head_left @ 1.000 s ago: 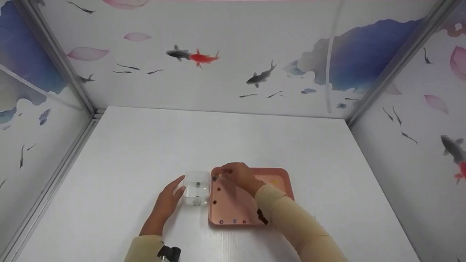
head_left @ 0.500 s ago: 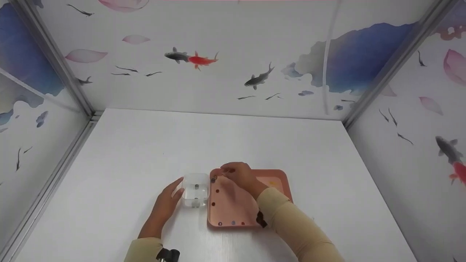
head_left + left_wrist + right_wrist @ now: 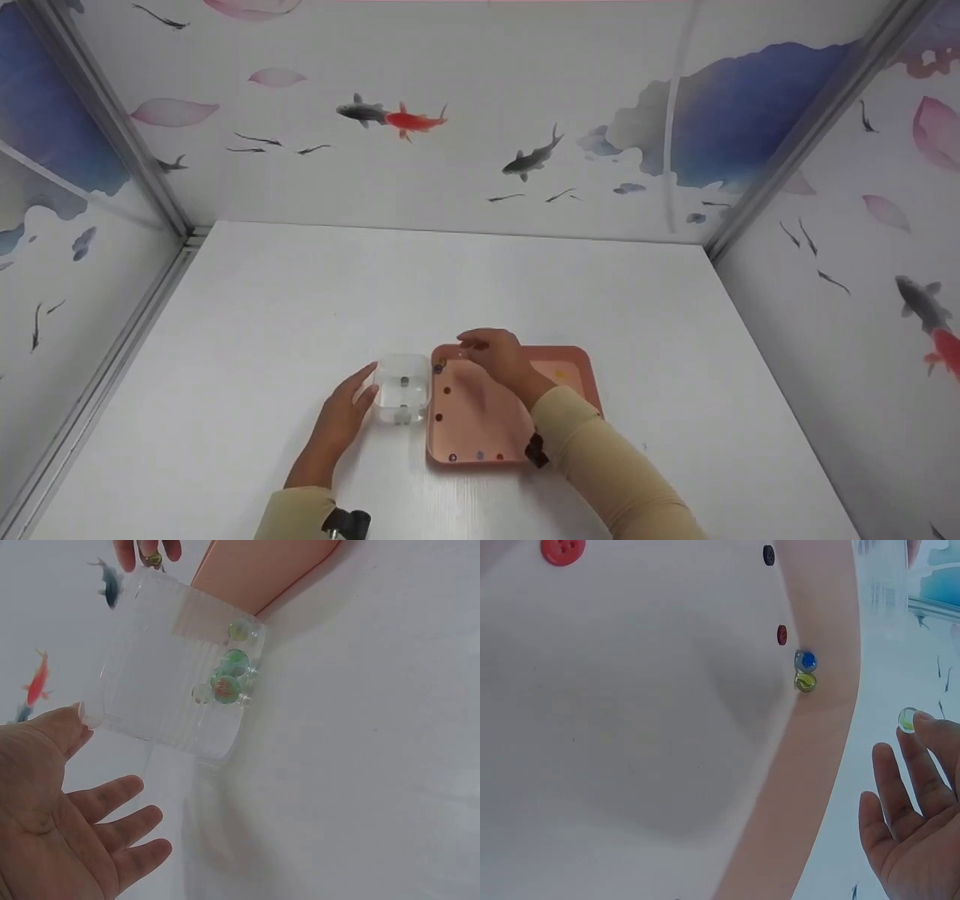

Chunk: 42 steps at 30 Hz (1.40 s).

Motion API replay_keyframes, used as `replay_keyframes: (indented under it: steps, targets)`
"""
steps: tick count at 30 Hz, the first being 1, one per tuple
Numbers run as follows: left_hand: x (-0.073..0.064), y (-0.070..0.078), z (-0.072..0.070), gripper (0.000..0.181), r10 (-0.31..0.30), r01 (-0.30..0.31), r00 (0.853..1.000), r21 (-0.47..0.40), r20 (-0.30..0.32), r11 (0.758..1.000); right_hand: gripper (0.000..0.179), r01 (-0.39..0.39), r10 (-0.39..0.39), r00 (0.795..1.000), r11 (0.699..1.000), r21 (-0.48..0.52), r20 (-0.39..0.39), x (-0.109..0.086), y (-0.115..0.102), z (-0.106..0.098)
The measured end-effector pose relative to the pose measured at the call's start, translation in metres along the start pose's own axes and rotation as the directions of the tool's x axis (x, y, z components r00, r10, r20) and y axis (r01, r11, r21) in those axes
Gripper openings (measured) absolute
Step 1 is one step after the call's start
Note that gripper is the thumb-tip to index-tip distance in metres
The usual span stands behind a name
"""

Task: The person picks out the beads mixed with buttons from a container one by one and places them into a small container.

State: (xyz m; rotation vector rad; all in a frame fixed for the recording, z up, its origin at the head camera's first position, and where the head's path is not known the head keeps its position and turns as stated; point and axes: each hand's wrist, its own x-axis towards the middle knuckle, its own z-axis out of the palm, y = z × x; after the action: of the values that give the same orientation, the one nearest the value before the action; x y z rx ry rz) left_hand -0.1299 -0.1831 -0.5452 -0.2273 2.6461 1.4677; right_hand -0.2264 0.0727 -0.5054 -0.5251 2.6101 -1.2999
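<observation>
Near the tray's [image 3: 499,424] far left corner, the right hand [image 3: 495,356] pinched a glass marble [image 3: 907,720]. The left hand [image 3: 343,414], fingers extended, touched the clear box [image 3: 142,664] left of the tray. Two marbles [image 3: 805,682] lay inside its left edge; a sleeve [image 3: 615,457] hid its near right corner.

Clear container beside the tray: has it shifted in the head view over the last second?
No, no visible shift: the clear container sits along the left edge of the pink tray, as it did earlier.
</observation>
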Motion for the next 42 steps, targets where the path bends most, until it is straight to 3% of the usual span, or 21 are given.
replay_keyframes:
  steps: [8, 20, 27, 34, 42]
  targets:
    - [-0.001, 0.000, 0.001, 0.048, -0.007, 0.007, 1.000, -0.005, 0.007, 1.000, 0.027, 0.019, -0.019, 1.000, 1.000, 0.007, -0.005, -0.001, -0.006, 0.000]
    - [0.000, -0.001, 0.000, 0.047, 0.000, 0.000, 1.000, -0.012, 0.005, 1.000, 0.029, -0.039, 0.038, 0.999, 0.996, 0.081, 0.010, -0.001, -0.011, 0.007]
    - [-0.001, -0.001, 0.000, 0.048, 0.013, -0.013, 1.000, -0.006, 0.007, 1.000, 0.028, 0.006, -0.006, 1.000, 0.998, 0.065, 0.008, -0.001, -0.014, 0.011]
    - [0.000, 0.000, 0.000, 0.048, -0.027, 0.027, 1.000, 0.014, 0.016, 1.000, 0.028, 0.057, -0.059, 0.998, 0.994, 0.094, 0.017, -0.003, -0.016, 0.013]
    - [-0.001, 0.001, 0.001, 0.048, -0.037, 0.037, 0.999, 0.008, 0.015, 0.999, 0.029, 0.027, -0.032, 0.999, 0.990, 0.136, 0.035, -0.004, -0.021, 0.018]
